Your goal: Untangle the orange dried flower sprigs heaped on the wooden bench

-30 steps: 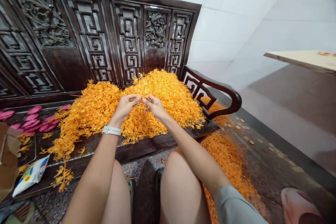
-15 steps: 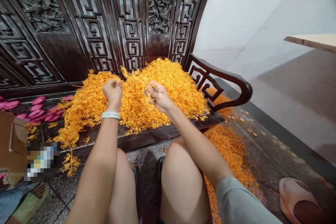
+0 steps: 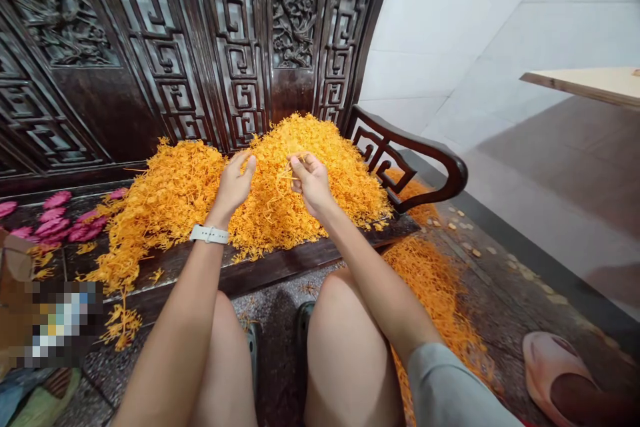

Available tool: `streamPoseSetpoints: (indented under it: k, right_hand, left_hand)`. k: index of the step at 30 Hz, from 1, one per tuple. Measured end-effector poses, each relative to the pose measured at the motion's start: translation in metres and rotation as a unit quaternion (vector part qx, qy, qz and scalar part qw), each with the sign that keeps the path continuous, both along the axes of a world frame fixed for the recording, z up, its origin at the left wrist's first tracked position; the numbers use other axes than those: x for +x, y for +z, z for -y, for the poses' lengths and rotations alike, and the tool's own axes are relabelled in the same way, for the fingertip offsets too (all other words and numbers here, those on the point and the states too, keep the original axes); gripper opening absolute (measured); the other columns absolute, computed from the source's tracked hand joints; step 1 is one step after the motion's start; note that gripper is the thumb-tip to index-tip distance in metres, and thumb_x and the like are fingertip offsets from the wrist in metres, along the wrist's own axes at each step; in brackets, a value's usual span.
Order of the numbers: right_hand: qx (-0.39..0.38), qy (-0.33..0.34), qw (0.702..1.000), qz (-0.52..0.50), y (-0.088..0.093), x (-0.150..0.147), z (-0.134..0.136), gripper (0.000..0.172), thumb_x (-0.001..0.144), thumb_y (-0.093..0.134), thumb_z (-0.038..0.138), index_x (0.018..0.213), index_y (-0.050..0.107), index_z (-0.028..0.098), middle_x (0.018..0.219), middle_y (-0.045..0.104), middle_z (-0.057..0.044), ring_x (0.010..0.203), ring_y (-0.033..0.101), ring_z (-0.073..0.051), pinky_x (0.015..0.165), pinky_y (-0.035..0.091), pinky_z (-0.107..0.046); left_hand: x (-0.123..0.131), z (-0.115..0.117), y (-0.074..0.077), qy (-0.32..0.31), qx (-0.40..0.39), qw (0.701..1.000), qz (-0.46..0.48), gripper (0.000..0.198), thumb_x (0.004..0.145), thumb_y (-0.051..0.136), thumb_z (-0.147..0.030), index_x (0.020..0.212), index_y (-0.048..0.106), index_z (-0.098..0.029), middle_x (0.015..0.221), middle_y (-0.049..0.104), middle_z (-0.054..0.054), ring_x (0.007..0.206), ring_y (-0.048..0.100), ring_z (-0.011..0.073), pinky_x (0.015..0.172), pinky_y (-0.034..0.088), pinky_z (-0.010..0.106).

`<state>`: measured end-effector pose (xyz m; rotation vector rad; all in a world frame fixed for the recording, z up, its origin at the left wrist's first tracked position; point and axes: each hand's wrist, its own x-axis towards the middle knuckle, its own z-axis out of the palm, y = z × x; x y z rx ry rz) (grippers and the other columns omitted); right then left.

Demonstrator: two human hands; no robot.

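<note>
My right hand [image 3: 311, 183] pinches a thin orange plastic flower piece [image 3: 284, 180], whose loose strands dangle to the left of the fingertips. Facing it, my left hand [image 3: 236, 183] has thumb and fingers apart, with nothing seen between them. Both hands are above a big heap of yellow-orange plastic flower pieces [image 3: 260, 213] spread over the seat of a dark carved wooden bench [image 3: 295, 260]. A white band [image 3: 209, 234] circles my left wrist.
Pink flower pieces [image 3: 53, 217] lie on the bench at the left, near a cardboard box [image 3: 15, 267]. A curved armrest [image 3: 440, 160] bounds the right side. Orange strands [image 3: 430, 287] are piled on the floor. Another person's slippered foot [image 3: 555, 367] is at lower right.
My left hand has opened from a closed pose and moved right, closer to my right hand. A blurred orange piece above the left hand no longer shows. The right hand keeps its pinch.
</note>
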<state>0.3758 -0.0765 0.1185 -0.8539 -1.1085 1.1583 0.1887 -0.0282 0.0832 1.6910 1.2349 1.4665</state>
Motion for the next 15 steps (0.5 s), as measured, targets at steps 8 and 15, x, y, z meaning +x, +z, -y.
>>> streamPoseSetpoints:
  k: [8, 15]
  right_hand:
    - [0.026, 0.024, 0.992, 0.121, -0.017, -0.011, -0.005, 0.038, 0.087, 0.076, 0.053, 0.09, 0.053, 0.023, 0.076, 0.059, 0.002, 0.057, 0.043, -0.008, 0.052, 0.036, -0.025]
    - [0.034, 0.117, 0.979, 0.161, -0.016, -0.016, -0.004, 0.028, 0.085, 0.074, 0.038, 0.093, 0.052, 0.022, 0.082, 0.066, 0.0, 0.068, 0.057, -0.012, 0.066, 0.046, -0.03]
  left_hand:
    - [0.029, 0.021, 0.018, -0.113, -0.038, 0.97, 0.214, 0.047, 0.076, 0.09, -0.051, 0.107, 0.08, -0.017, 0.114, 0.079, 0.014, 0.107, 0.074, 0.0235, 0.096, 0.058, 0.036]
    - [0.025, 0.016, 0.015, -0.09, -0.055, 0.958, 0.266, 0.022, 0.088, 0.081, -0.039, 0.094, 0.078, -0.019, 0.085, 0.072, 0.005, 0.073, 0.063, 0.0123, 0.064, 0.05, 0.024]
